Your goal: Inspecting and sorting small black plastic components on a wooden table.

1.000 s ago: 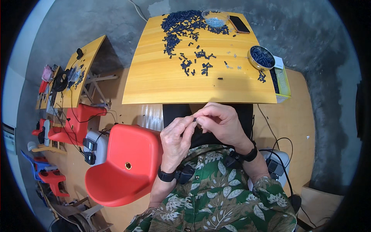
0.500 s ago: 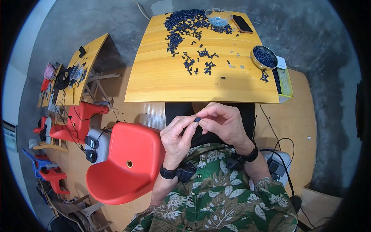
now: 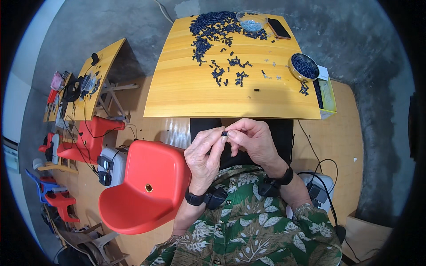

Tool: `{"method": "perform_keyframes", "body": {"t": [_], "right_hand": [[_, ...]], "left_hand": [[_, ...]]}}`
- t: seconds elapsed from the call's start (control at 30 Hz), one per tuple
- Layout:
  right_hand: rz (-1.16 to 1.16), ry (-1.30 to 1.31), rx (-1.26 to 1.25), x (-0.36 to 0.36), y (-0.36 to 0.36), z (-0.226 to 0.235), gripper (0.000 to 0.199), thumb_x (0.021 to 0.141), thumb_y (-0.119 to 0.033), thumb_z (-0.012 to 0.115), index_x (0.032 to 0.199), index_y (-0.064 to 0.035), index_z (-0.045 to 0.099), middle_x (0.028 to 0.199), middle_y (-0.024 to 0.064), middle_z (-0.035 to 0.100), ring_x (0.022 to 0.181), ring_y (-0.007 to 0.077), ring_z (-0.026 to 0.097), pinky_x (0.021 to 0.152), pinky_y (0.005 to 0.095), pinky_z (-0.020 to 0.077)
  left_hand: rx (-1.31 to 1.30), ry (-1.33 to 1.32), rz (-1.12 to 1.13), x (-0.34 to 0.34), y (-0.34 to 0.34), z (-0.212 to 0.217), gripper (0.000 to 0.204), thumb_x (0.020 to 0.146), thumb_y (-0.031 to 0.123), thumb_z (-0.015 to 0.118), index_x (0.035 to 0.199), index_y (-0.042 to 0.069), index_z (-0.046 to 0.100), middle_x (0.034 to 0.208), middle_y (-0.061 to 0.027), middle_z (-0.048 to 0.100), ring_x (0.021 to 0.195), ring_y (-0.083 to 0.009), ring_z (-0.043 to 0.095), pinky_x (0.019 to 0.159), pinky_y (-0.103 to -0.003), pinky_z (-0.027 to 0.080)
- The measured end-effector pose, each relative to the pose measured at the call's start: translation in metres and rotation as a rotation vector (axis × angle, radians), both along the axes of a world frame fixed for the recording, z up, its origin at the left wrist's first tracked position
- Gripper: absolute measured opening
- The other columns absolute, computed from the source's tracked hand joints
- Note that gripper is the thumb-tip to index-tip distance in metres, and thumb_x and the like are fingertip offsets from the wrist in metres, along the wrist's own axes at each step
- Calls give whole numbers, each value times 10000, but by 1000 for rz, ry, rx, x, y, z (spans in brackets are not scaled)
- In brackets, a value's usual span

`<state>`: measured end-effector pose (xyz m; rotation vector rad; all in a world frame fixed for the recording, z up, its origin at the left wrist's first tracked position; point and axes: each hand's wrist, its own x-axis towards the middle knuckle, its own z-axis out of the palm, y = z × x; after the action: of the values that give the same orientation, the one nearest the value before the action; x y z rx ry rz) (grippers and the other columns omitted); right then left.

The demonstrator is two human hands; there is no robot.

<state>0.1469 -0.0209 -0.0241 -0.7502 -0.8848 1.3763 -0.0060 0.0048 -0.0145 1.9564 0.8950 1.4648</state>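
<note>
My left hand (image 3: 205,153) and my right hand (image 3: 254,139) meet over my lap, just in front of the table's near edge. Both pinch one small black cylindrical piece (image 3: 224,133) between thumb and fingertips, mostly covered by the fingers. On the wooden table (image 3: 186,97) many like black pieces (image 3: 213,22) lie heaped at the far left, with looser clusters (image 3: 239,62) toward the middle. A lone black piece (image 3: 257,90) rests near the front. A metal bowl (image 3: 304,66) full of black pieces stands at the right edge.
A clear bowl of small pale parts (image 3: 252,22) and a phone (image 3: 278,28) sit at the back. A yellow box (image 3: 328,95) adjoins the table's right side. A red chair (image 3: 142,190) stands at my left; cables (image 3: 326,168) trail over the floor at right.
My hands have shifted very slightly, and the fingertips have changed position around the small black piece. Things on the table stay as they were.
</note>
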Motion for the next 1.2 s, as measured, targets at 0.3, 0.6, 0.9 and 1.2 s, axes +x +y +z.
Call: {"method": "perform_keyframes", "body": {"t": [0.3,0.6,0.9,1.2], "right_hand": [[-31,-28,-19,-3,-1,1,134,929,-85,650,985,36,664,807,52,659,622,66,600,513,211,523],[-139,-287,-50,-2,-4,6,151,935,-135,636,929,12,671,727,1,633,617,38,569,513,198,467],[-317,-639,188,1,-3,12,86,907,-72,646,899,11,666,703,14,625,621,43,525,546,229,424],[-239,-561,39,20,7,7,140,872,-114,673,807,10,679,671,61,669,608,106,609,582,264,483]], "left_hand": [[-51,14,-19,1,-1,1,171,824,-60,691,989,-17,706,956,-151,710,854,-232,690,733,-317,554],[-91,144,52,6,-4,5,155,822,-34,699,977,-31,709,874,-129,704,778,-193,663,709,-278,517],[-106,263,79,5,-4,5,152,837,2,698,989,-16,701,884,-146,705,782,-249,688,712,-312,537],[-130,204,82,5,-8,6,71,843,-10,688,913,-18,682,789,-106,664,694,-202,628,643,-289,489]]}}
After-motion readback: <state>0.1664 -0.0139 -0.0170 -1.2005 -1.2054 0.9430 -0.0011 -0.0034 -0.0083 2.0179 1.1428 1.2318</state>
